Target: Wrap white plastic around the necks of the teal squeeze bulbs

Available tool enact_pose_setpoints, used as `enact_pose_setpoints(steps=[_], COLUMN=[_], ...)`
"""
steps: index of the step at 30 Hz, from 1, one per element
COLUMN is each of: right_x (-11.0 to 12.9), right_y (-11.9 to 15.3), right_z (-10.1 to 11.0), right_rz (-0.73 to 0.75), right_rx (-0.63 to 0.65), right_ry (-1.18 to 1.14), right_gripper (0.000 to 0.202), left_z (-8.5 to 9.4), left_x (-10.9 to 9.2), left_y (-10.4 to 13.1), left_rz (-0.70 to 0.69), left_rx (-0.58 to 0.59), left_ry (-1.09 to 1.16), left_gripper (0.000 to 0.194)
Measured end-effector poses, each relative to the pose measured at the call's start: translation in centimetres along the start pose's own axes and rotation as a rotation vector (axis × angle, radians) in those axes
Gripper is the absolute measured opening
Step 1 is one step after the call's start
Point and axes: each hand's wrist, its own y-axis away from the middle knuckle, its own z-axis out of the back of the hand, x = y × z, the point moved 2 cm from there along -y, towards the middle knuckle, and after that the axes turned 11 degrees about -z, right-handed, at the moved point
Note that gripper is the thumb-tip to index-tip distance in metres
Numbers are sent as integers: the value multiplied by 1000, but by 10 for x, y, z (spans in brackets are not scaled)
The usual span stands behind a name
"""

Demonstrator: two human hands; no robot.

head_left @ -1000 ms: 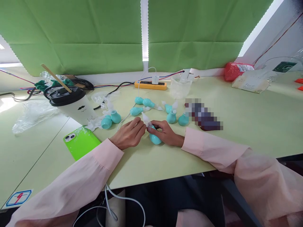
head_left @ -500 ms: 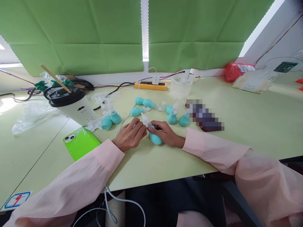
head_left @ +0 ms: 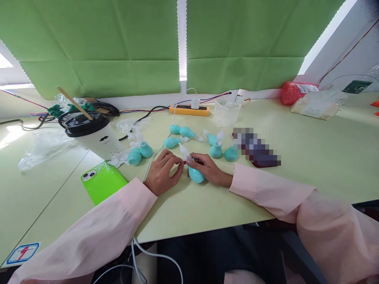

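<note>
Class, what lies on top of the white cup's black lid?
A wooden stick lies slanted across the black lid of the white cup. The lid hides the cup's contents.

The tissue pack (head_left: 314, 105) reads "Face".

Phone (head_left: 103, 182) left of bulb (head_left: 196, 174) (on table (head_left: 296, 157))

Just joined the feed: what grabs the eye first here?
Two hands meet at table centre: the right hand grips a teal rubber bulb while the left hand pinches its clear nozzle. More teal bulbs lie scattered just behind, and a bright green phone sits to the left.
</note>
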Motion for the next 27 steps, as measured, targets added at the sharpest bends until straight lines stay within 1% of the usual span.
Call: enact_pose_setpoints(steps=[2,4,8,11,14,18,23,25,27], right_x=[0,-1,-3,-4,-4,-5,-4,-3,-3], right_y=[1,1,1,0,-1,-1,0,1,1], right_z=[0,-1,-1,-1,0,0,-1,-2,-3], right_rz=[-1,-8,-26,-17,15,45,77,78,57], right_rx=[7,18,27,5,-14,-36,-67,-60,-32], right_ry=[0,6,34,53,103,163,226,223,185], right_gripper=[30,29,29,30,31,29,27,26,26], left_z=[0,-1,-3,-4,-4,-1,3,3,2], left_x=[1,3,7,7,8,7,4,3,4], left_y=[0,1,5,8,8,5,2,2,2], left_rz=[24,5,-38,-72,-78,-114,-271,-300,-310], left_rx=[-10,-27,-79,-66,-57,9,174,177,154], left_ry=[42,73,56,-19,-41,-92,-288,-318,-345], left_gripper=[15,18,11,10,8,2,9,10,12])
